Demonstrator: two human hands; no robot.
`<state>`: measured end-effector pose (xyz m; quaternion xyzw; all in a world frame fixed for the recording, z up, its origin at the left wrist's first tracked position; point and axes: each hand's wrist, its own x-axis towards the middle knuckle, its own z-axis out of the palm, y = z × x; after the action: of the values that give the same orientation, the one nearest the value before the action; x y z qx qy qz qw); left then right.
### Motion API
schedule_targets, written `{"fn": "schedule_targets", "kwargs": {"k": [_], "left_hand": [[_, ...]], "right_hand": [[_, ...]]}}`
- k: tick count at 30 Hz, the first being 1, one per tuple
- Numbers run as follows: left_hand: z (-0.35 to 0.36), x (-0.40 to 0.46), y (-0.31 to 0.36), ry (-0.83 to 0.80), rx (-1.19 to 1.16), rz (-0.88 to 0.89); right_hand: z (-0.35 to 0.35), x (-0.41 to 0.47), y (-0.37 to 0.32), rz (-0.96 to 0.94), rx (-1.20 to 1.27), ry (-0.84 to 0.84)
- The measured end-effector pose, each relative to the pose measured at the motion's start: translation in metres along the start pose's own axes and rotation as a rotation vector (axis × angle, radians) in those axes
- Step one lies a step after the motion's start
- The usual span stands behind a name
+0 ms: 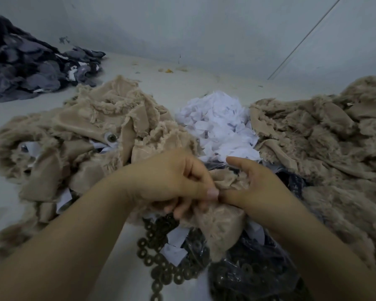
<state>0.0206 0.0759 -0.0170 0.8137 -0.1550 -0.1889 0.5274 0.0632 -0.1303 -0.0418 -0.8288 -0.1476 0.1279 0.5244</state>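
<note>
Two grips meet at one beige furry fabric piece [217,227]. The left grip [174,181] pinches its upper edge with thumb and curled fingers. The right grip [258,187] clamps it too, thumb on top, forefinger sticking out. The piece hangs over dark rings [161,268], between the left beige heap [91,127] and the right beige heap [326,137]. White paper scraps [221,124] lie behind.

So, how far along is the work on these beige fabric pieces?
Roughly midway, I'd guess. Done: white paper scraps lie heaped beside the right beige pile. In hand: the left hand and right hand pinch one beige piece. Left: the left beige pile shows white slips tucked in, so more pieces likely await.
</note>
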Motion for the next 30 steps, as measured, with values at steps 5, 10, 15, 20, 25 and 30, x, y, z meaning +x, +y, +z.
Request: {"fn": "schedule_targets", "kwargs": {"k": [5,10,15,20,25,30], "left_hand": [[0.005,0.048,-0.001,0.613,0.376,-0.091],[0.001,0.093,-0.003,0.497,0.871,-0.273],[-0.006,0.102,-0.001,0.606,0.698,-0.299],[-0.002,0.085,0.007,0.633,-0.144,-0.168],[-0.006,0.058,0.01,0.365,-0.388,-0.04],[-0.019,0.032,0.02,-0.442,-0.097,-0.142]], "right_hand": [[0.003,0.003,-0.001,0.0,-0.051,-0.026],[0.003,0.012,-0.002,0.03,-0.079,-0.081],[-0.001,0.028,-0.003,0.107,-0.041,-0.147],[-0.003,0.034,-0.001,0.191,-0.047,-0.16],[-0.002,0.029,0.002,0.165,-0.03,-0.114],[-0.004,0.023,0.002,0.141,-0.084,-0.098]]}}
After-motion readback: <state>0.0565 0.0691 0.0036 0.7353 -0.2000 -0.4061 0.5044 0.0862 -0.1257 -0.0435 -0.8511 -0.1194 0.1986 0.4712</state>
